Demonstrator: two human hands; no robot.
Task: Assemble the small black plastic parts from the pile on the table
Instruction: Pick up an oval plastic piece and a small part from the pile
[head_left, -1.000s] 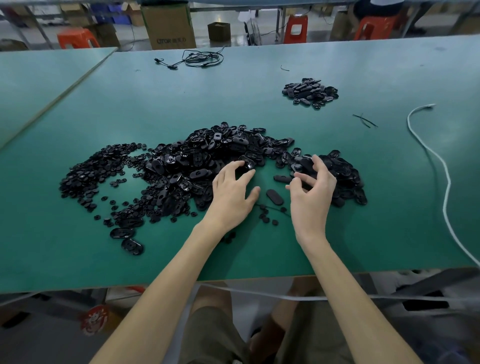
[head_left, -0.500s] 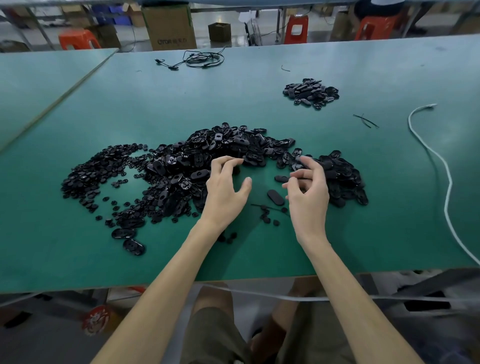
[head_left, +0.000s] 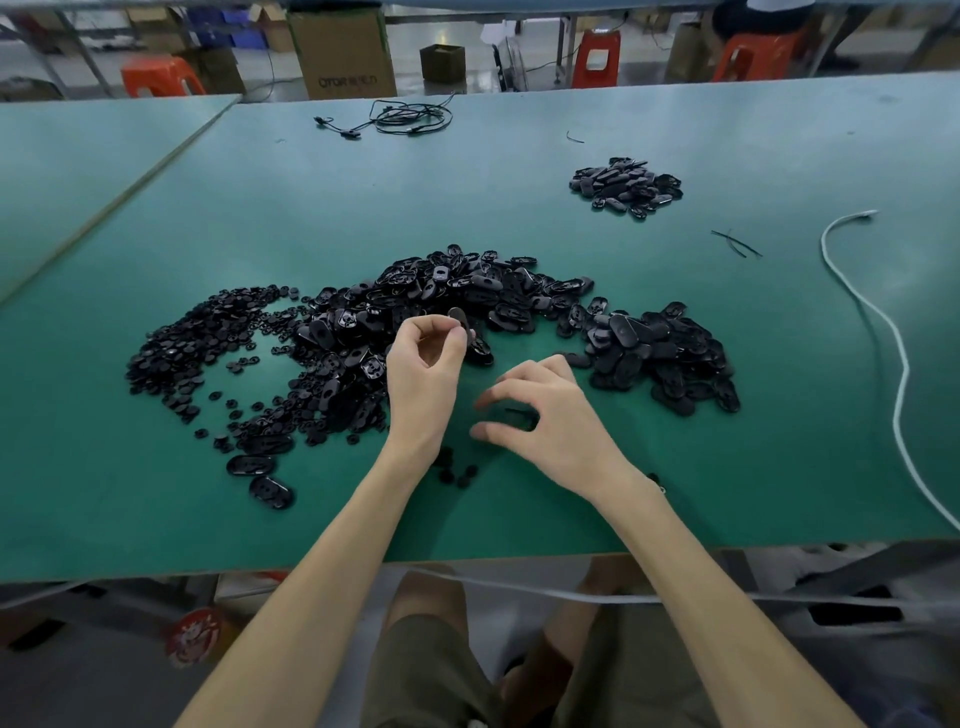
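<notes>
Many black parts (head_left: 467, 291) lie piled on a green desk (head_left: 519, 208). Left hand (head_left: 423, 374) pinches one oval part (head_left: 460, 319); right hand (head_left: 550, 415) empty, fingers loosely curved.

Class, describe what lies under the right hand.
Under the right hand, a small black part shows between thumb and fingers on the green table. The palm covers whatever else lies there.

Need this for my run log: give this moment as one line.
left hand: pinches oval part over pile | right hand: curled over small part on table, grip unclear | state: parts not yet joined
</notes>
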